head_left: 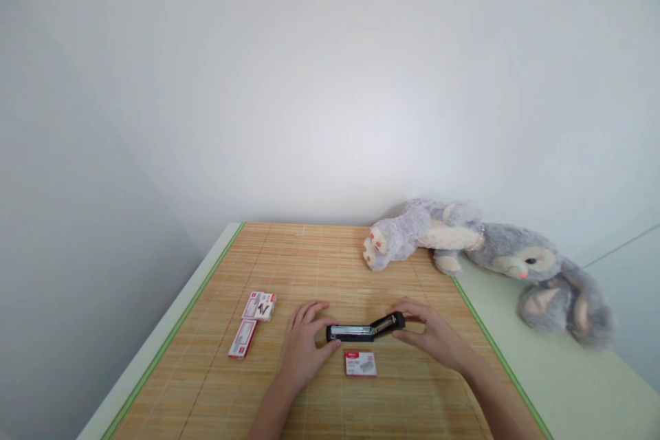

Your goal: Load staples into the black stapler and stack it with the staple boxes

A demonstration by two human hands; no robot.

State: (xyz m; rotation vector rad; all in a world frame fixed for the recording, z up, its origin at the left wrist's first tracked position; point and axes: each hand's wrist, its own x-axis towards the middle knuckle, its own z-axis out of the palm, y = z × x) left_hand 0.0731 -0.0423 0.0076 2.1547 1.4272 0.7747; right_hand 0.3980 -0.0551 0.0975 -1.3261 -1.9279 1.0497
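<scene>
A black stapler (355,333) lies swung apart on the bamboo mat, its metal staple channel facing up. My left hand (304,340) has its thumb and index finger around the stapler's left end, with the other fingers spread on the mat. The raised right part of the stapler is pinched between the thumb and fingers of my right hand (425,330). Just in front of the stapler, apart from both hands, a small red and white staple box (361,364) lies flat.
To the left are a white and red box (259,306) with a stapler picture and a narrow red and white box (242,339) touching it. A grey plush rabbit (454,237) lies across the back right. The bamboo mat (304,254) has green edging on the pale table (557,364).
</scene>
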